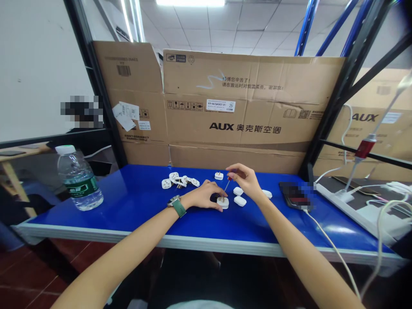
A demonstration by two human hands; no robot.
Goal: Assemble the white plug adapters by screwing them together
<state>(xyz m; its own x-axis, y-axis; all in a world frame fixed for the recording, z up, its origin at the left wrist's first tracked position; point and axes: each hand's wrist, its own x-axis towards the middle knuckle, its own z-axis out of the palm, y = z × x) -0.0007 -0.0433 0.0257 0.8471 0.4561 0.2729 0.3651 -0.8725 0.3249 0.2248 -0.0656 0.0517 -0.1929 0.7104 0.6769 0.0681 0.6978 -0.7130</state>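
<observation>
My left hand, with a green-strapped watch on the wrist, pinches a white plug and holds it down on the blue table. My right hand grips a small screwdriver with its tip pointing down into that plug. Two more white plug pieces lie just to the right of the held plug, and another stands behind it. A cluster of several white plugs with metal pins lies to the left, behind my left hand.
A water bottle stands near the table's left edge. A dark phone with a white cable lies at the right. A white power strip and cables sit further right. Cardboard boxes line the back. Another person sits at far left.
</observation>
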